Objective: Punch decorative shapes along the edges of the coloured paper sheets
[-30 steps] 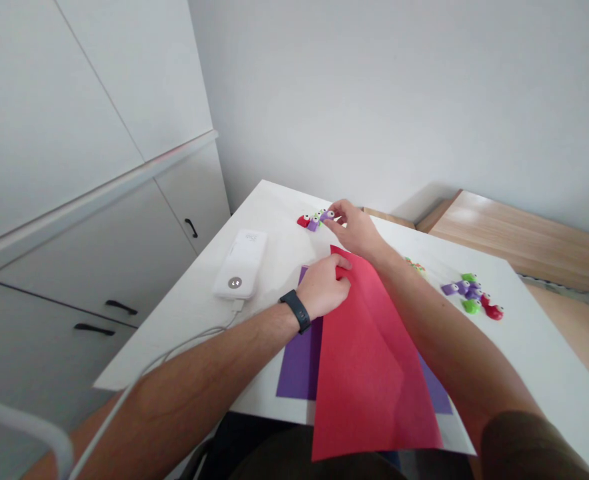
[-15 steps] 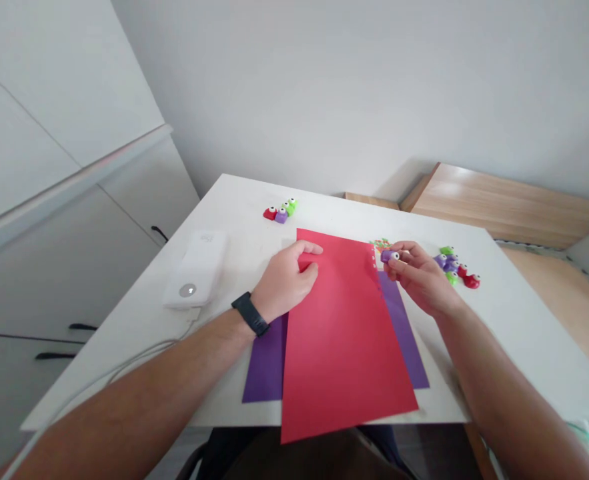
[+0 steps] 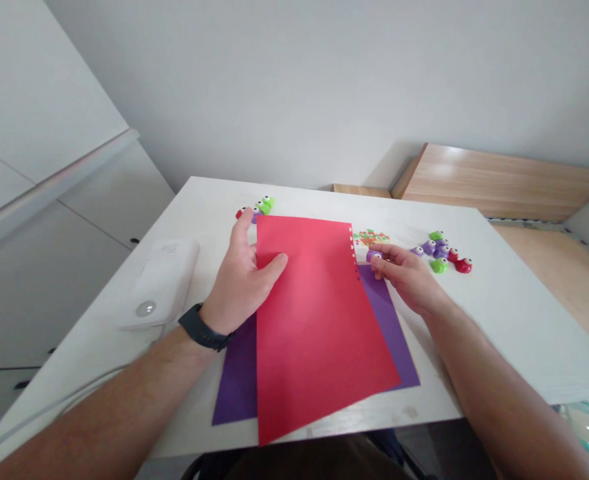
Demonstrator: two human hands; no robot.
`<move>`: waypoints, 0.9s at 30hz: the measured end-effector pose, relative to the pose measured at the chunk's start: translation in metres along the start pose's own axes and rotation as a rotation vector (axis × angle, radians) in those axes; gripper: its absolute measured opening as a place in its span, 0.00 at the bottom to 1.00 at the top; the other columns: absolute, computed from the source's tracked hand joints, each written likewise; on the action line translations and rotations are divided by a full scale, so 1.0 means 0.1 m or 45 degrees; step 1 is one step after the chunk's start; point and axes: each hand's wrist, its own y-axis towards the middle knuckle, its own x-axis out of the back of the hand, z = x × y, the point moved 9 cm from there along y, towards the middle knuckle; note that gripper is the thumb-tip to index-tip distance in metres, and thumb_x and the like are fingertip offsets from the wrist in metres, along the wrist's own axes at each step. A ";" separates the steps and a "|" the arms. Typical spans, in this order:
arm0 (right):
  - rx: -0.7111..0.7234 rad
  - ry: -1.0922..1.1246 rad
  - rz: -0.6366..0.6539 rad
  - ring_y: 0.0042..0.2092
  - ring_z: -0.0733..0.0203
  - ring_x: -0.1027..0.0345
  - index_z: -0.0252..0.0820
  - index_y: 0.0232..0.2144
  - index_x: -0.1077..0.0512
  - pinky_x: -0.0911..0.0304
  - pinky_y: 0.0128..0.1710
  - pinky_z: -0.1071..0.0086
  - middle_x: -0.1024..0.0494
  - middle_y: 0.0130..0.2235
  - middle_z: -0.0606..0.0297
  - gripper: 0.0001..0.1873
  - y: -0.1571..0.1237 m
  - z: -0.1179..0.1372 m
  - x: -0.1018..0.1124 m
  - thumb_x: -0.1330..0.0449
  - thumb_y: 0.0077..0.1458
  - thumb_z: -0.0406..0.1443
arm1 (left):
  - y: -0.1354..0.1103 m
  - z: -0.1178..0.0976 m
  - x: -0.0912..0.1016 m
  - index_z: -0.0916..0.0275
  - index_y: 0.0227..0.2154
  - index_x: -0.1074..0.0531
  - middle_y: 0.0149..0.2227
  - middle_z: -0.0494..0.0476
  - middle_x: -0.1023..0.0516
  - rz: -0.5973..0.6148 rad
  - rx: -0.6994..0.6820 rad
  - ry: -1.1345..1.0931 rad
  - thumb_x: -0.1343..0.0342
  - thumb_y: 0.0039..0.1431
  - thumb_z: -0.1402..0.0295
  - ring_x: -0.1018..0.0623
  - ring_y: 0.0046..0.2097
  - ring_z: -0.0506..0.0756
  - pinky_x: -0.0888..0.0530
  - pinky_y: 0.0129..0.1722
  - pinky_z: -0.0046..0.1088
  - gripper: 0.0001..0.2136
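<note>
My left hand (image 3: 241, 277) grips the left edge of a red sheet of paper (image 3: 314, 313), thumb on top and some fingers hidden behind. A row of small holes runs down the upper right edge of that sheet. Between the thumb and fingers of my right hand (image 3: 407, 273) is a small purple craft punch (image 3: 374, 257) with goggle eyes, just beside the punched edge. Beneath the red sheet lies a purple sheet of paper (image 3: 239, 380), showing on both sides. Tiny coloured paper bits (image 3: 371, 237) are scattered by the right hand.
Several green, purple and red punches (image 3: 441, 250) cluster at the right of the white table (image 3: 504, 320). A smaller group, with a green punch (image 3: 267, 204), sits behind my left hand. A white device (image 3: 159, 283) with a cable (image 3: 74, 387) lies at the left.
My left hand has shifted left along the red sheet's edge, its fingers now spread wider and partly behind it. The right hand keeps the purple punch, lowered slightly. The view has turned a little.
</note>
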 end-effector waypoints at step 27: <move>-0.044 -0.009 0.283 0.36 0.61 0.28 0.45 0.43 0.17 0.32 0.38 0.64 0.17 0.38 0.65 0.21 -0.13 0.07 -0.25 0.20 0.47 0.41 | -0.01 0.13 -0.04 0.62 0.54 0.20 0.56 0.63 0.15 0.072 0.134 -0.117 0.27 0.59 0.56 0.15 0.53 0.67 0.19 0.55 0.45 0.24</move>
